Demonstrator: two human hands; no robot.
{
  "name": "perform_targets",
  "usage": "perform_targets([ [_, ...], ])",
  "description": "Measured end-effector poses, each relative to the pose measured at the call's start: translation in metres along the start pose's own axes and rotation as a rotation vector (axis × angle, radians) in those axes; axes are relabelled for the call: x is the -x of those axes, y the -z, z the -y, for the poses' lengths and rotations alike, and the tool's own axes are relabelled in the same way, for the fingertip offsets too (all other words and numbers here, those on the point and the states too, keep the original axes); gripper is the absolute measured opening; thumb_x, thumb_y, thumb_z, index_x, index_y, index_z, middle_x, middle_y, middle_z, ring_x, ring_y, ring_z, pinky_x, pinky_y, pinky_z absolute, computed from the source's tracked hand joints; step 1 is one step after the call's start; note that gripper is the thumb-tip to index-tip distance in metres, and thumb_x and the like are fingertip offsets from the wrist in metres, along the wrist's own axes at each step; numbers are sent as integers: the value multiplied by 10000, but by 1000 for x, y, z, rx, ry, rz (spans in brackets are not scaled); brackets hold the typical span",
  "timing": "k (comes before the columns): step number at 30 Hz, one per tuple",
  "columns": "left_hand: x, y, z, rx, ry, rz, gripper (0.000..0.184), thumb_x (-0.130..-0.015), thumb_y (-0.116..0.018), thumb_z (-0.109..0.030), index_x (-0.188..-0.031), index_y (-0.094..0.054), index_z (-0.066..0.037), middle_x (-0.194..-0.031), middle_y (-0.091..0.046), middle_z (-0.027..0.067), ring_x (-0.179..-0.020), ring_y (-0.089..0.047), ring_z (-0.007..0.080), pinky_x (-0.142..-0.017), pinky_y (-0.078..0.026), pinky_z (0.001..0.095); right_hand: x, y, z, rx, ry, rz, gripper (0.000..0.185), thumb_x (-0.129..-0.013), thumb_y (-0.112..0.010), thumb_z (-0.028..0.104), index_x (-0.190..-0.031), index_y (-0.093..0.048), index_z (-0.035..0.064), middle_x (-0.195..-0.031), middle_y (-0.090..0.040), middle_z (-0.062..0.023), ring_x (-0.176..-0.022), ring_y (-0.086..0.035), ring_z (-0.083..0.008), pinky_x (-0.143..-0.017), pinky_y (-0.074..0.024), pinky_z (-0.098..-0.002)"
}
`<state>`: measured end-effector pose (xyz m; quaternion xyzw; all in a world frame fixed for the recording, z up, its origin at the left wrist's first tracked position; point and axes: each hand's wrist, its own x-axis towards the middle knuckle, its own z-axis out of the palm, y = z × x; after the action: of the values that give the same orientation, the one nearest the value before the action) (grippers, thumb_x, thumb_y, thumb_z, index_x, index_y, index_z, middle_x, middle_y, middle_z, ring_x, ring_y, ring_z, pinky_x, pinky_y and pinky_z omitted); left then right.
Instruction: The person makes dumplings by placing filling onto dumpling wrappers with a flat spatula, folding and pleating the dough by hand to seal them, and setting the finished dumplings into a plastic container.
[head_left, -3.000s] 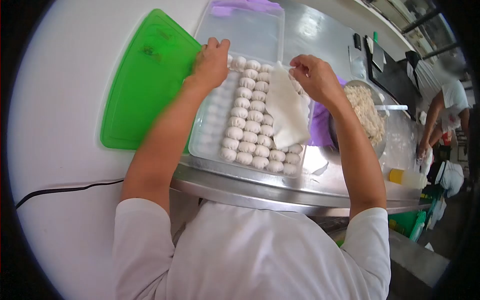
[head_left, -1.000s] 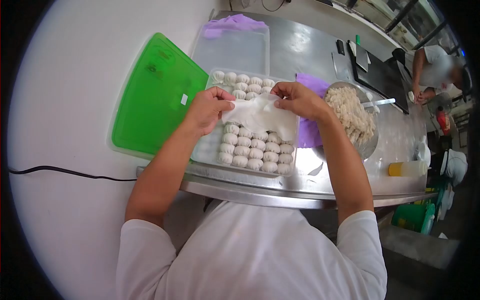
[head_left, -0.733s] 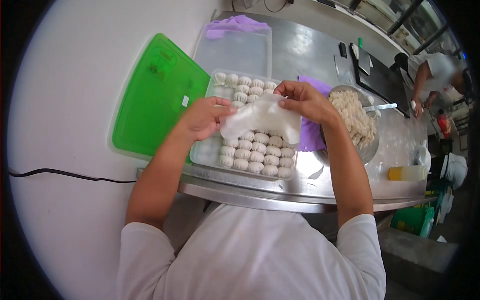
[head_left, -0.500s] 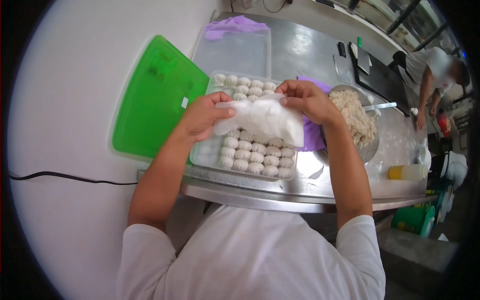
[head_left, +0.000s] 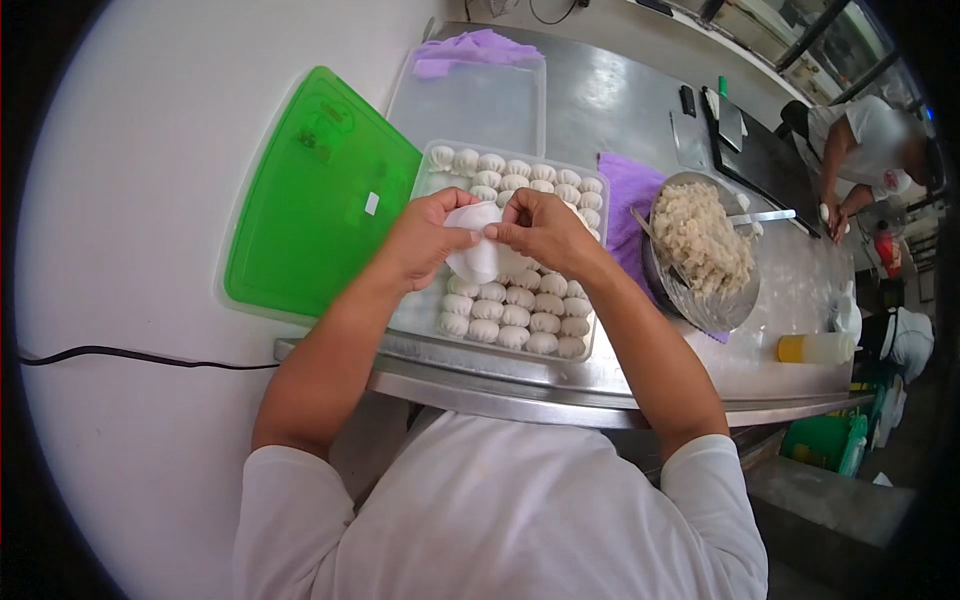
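A thin white sheet [head_left: 474, 262], bunched and hanging down, is pinched between my two hands. My left hand [head_left: 425, 242] is closed on its left side, thumb against fingers. My right hand [head_left: 548, 234] grips its upper right edge, and the fingertips of both hands nearly meet. Whether the sheet is paper or plastic I cannot tell. Beneath my hands stands a clear plastic tray [head_left: 412, 312] with rows of pleated white dumplings [head_left: 515, 315]. The hands and the sheet hide the middle rows.
A green lid [head_left: 300, 210] leans at the left wall. Behind lies another clear tray [head_left: 465, 110] with a purple cloth [head_left: 480, 48]. To the right, a metal bowl [head_left: 735, 312] of pale filling [head_left: 700, 235] rests on purple cloth [head_left: 622, 185]. Beyond are a squeeze bottle [head_left: 815, 347] and a co-worker [head_left: 850, 150].
The sheet, spread wide before, is now bunched smaller. My right hand has moved left toward my left hand, uncovering dumplings and the bowl's left side.
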<state>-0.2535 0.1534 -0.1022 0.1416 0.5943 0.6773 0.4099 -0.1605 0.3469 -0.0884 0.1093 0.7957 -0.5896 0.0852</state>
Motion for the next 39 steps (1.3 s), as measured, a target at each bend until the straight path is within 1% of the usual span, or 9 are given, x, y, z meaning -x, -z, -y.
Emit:
perform_targets([
  [3,1,0,1,-13,-18,4,407,-811,-649,131,-1192,-590,0,-1103,-654,71,-996,-643,151,-899,-527,325,-2,-2,-9,-324,-27,44,202,-888,-757,166,-933,-600,47,-814,-626,-23,-711,-603,-89,-635,-506,-222],
  [10,1,-8,-2,24,6,-6,417,-808,-639,129,-1201,-583,1,-1106,-656,77,-1001,-646,168,-927,-521,337,1,5,-19,-463,-114,42,134,-885,-706,67,-960,-597,48,-869,-629,-35,-759,-639,-119,-699,-545,-277],
  [15,-3,-5,-1,140,50,26,414,-812,-640,118,-1206,-578,7,-1132,-655,90,-1022,-647,182,-937,-520,345,5,14,-22,-838,-238,-48,133,-867,-682,60,-968,-597,73,-887,-625,-57,-787,-641,-167,-736,-557,-334],
  [21,4,-5,-17,171,56,38,398,-834,-625,97,-1218,-572,8,-1139,-648,106,-1041,-645,210,-944,-522,359,9,20,-24,-786,-165,12,146,-859,-664,39,-979,-592,81,-910,-639,-57,-818,-651,-194,-736,-548,-348],
  [25,9,18,-32,321,-59,-70,375,-850,-620,82,-1214,-577,-1,-1124,-648,109,-1032,-647,225,-938,-530,368,24,73,-1,-679,-42,-66,146,-837,-651,30,-963,-595,79,-879,-625,-33,-761,-625,-165,-688,-528,-332],
  [31,10,25,-39,369,-139,-131,363,-893,-648,16,-1244,-559,-10,-1131,-651,96,-988,-647,205,-887,-543,369,51,105,80,-10,152,-117,118,-863,-615,53,-976,-585,37,-831,-594,-1,-738,-577,-113,-645,-469,-273],
  [32,11,24,-39,329,-124,-151,357,-900,-655,6,-1245,-562,-10,-1135,-651,89,-983,-647,197,-874,-545,362,51,103,83,247,207,-115,122,-874,-618,55,-991,-593,33,-832,-583,5,-727,-560,-109,-635,-457,-267],
  [37,13,11,-34,331,-97,-61,348,-913,-635,30,-1255,-576,6,-1177,-651,95,-1051,-653,199,-942,-542,361,48,27,70,493,79,156,142,-905,-656,142,-1015,-616,62,-785,-556,-55,-747,-560,-157,-663,-462,-318],
  [39,17,6,-33,358,-91,-24,333,-909,-641,32,-1236,-581,11,-1161,-650,81,-1034,-649,191,-924,-541,341,43,6,38,643,324,41,201,-897,-688,146,-1052,-607,46,-775,-548,-79,-721,-559,-174,-657,-468,-339],
])
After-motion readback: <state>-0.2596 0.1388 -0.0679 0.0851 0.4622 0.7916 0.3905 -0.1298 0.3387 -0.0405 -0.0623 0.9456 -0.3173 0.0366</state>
